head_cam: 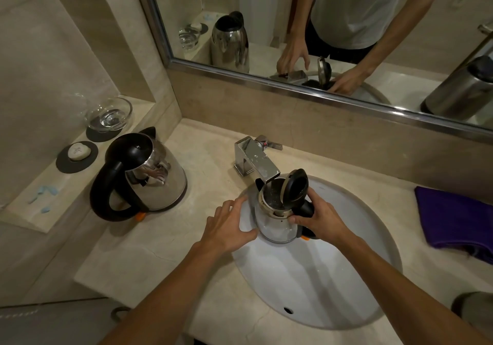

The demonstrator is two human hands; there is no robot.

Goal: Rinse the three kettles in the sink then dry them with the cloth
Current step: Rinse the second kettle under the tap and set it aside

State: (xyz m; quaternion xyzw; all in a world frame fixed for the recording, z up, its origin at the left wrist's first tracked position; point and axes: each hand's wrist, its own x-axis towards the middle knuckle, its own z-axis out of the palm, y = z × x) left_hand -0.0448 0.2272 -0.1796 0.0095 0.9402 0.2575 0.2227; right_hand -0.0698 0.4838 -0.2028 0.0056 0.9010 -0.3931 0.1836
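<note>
Steel left kettle [144, 174], lid shut, stands well left of the tap [256, 157]. Left hand [226, 227] lies flat, fingers straight, against the sink kettle [277, 211], held lid-up just under the tap, over the sink [320, 278]. Right hand [320, 216] is wrapped round its handle. Cloth [453, 216] lies right of the tap.

Step, likely: rinsing this kettle; running water not discernible. Next calls for swirling and tipping out.

Count: two kettles direct, a third only in the mirror [293, 88]; one cloth.
</note>
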